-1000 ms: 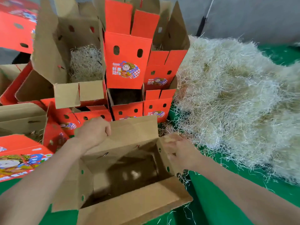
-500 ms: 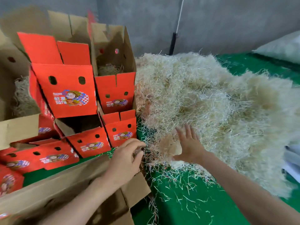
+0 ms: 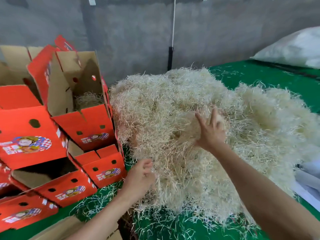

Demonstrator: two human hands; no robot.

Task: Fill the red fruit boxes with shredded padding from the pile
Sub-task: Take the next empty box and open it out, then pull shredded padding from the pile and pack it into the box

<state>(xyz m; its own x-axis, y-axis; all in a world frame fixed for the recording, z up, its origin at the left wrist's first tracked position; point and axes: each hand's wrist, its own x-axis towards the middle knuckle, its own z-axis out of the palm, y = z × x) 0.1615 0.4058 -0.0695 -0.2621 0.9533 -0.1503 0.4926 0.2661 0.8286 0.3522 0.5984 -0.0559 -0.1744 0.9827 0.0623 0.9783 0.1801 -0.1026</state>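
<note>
A big pile of pale shredded padding [image 3: 181, 108] lies on the green sheet [image 3: 259, 75], filling the middle and right. My right hand [image 3: 210, 130] is pushed into the pile's middle with its fingers spread and straight. My left hand [image 3: 140, 177] touches the pile's lower left edge, fingers loosely bent among the strands, holding nothing I can see. Red fruit boxes stand stacked at the left. One open red box [image 3: 86, 125] shows padding inside; a lower red box [image 3: 67, 189] looks dark and empty.
A brown cardboard flap [image 3: 57, 229] of the near box shows at the bottom edge under my left forearm. Loose strands litter the green sheet. A white sack [image 3: 294, 47] lies at the back right, pale bags [image 3: 308, 184] at the right edge, a grey wall behind.
The view swung right from the near box to the pile. My left hand left the box flap and reached the pile's edge; my right hand moved up and deeper into the pile.
</note>
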